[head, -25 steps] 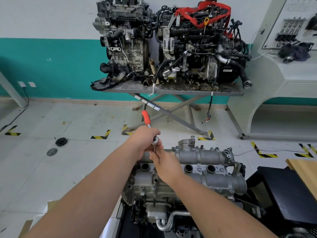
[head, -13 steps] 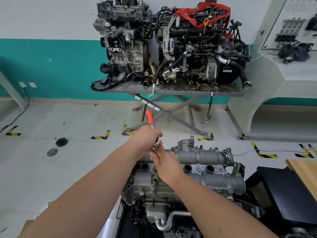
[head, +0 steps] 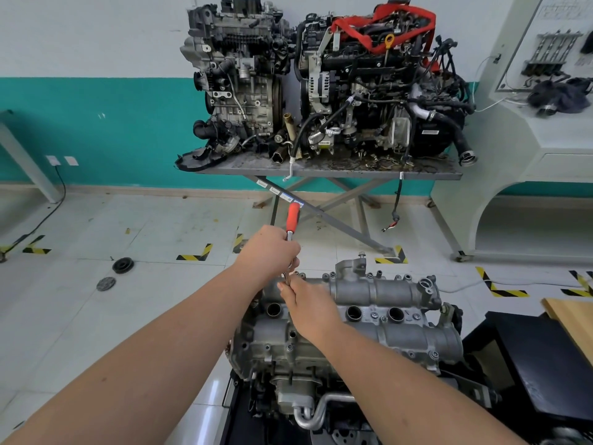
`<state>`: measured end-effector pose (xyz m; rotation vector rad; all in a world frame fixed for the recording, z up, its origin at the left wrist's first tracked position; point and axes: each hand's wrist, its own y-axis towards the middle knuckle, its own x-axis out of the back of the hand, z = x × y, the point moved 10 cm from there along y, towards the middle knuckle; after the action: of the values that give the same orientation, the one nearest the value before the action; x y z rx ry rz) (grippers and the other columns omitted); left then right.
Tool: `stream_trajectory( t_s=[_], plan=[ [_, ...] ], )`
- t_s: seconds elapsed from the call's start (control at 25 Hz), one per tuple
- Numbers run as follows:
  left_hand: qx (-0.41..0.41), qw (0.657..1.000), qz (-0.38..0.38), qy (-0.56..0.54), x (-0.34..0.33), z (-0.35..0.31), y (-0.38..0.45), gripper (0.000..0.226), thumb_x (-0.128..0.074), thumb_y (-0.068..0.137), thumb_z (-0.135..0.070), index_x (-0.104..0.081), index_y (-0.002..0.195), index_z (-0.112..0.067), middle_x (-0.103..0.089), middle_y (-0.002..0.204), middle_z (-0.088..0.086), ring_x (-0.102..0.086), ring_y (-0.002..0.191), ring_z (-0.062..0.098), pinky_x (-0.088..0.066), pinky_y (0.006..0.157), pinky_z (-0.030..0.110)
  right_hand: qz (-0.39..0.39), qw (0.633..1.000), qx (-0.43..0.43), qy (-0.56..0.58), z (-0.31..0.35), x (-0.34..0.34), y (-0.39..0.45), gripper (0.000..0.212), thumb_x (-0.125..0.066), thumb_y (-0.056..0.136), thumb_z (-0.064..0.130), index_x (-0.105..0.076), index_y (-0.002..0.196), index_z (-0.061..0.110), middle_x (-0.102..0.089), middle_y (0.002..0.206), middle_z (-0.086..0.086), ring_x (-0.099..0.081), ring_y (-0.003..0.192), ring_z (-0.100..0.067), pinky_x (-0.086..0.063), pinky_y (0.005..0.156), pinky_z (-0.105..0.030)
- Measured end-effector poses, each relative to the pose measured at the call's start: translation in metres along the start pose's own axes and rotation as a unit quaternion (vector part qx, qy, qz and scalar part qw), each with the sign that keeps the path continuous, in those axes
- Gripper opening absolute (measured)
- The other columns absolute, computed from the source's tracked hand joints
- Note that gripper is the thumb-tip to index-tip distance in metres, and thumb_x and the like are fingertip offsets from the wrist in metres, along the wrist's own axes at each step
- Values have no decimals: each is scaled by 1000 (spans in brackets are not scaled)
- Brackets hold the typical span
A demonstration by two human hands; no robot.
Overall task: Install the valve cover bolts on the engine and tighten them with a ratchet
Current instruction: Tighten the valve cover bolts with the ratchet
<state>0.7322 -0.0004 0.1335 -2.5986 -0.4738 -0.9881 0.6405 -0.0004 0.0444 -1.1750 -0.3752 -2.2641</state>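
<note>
The grey aluminium valve cover (head: 394, 293) tops the engine just in front of me, with several small bolts along its edges and round plug wells down the middle. My left hand (head: 268, 252) grips the metal shaft of a ratchet (head: 292, 216) whose red handle sticks up and away from me. The ratchet's head sits at the cover's far left edge, mostly hidden by my fingers. My right hand (head: 308, 305) pinches the extension or socket right under the ratchet head. The bolt there is hidden.
Two complete engines (head: 321, 81) stand on a grey scissor-leg table (head: 321, 173) against the teal wall ahead. A white training console (head: 545, 149) is at the right. A black stand (head: 545, 364) and a wooden board (head: 574, 322) lie right of the engine. Two round discs (head: 115, 273) lie on the floor.
The ratchet's red handle has swung to the right, from leaning left to nearly straight away from me. My left hand moved with it. My right hand stays at the socket.
</note>
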Motion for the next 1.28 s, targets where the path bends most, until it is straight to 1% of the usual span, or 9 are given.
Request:
stream_trajectory(
  t_s=[0.2,0.32,0.4,0.48,0.56,0.8,0.92,1.08,1.28],
  plan=[
    [-187,934,32,301,-22,-42,-10,18,-49,98,-29,-64,92,-20,-66,84,-2,-64,77,19,-49,71,33,1,1000,-4,-17,2,0,1,28,-35,106,32,-54,95,14,-65,89,-11,-57,78,-26,-36,63,-36],
    [-493,762,-160,389,-33,-72,-62,12,-69,87,-28,-68,77,-23,-62,84,-4,-62,86,19,-47,84,35,27,995,-86,33,-27,-6,3,18,-38,104,25,-46,88,20,-53,85,-1,-47,68,-13,-44,65,-30],
    [-528,757,-265,278,-19,-59,-81,26,-70,85,-34,-65,65,-17,-63,87,0,-61,88,22,-48,80,37,12,990,-103,101,-31,0,1,15,-41,103,22,-55,100,19,-58,96,-3,-54,77,-13,-49,75,-27],
    [-399,880,-256,27,-3,-28,-62,31,-61,91,-39,-62,68,-17,-61,98,-7,-58,93,16,-45,81,35,19,990,-98,102,-25,-3,9,20,-41,102,16,-58,99,7,-64,92,-13,-61,86,-28,-49,72,-31],
    [-223,924,-197,-241,-17,11,-41,21,-55,90,-46,-62,81,-28,-62,100,-14,-61,94,6,-47,84,31,26,998,-52,37,-3,-6,14,22,-37,100,11,-58,99,4,-68,93,-15,-65,93,-32,-45,71,-32],
    [136,753,-40,-643,-59,65,-1,46,-56,88,-65,-63,87,-19,-70,70,3,-67,68,17,-46,63,31,-23,998,-21,45,-9,-1,12,26,-36,104,37,-54,101,18,-69,94,-12,-62,87,-36,-47,67,-39],
    [143,851,-13,-506,-34,65,11,30,-62,95,-41,-55,97,-11,-64,65,6,-68,59,20,-52,51,30,-2,1000,-9,21,-2,-2,10,27,-35,106,37,-54,104,17,-70,94,-12,-62,89,-35,-50,73,-43],
    [42,988,60,-134,-3,26,16,18,-59,97,-24,-58,92,-7,-68,71,6,-69,64,21,-60,71,40,14,999,13,-26,6,-9,8,39,-29,107,44,-54,115,16,-69,93,-11,-61,87,-31,-44,68,-38],
    [-202,918,-5,340,-26,-35,-4,28,-57,94,-38,-44,74,-21,-55,80,-5,-59,77,17,-46,70,31,17,996,-18,-85,2,-6,10,23,-34,104,16,-56,101,9,-66,97,-17,-57,80,-29,-33,58,-32]
  ],
)
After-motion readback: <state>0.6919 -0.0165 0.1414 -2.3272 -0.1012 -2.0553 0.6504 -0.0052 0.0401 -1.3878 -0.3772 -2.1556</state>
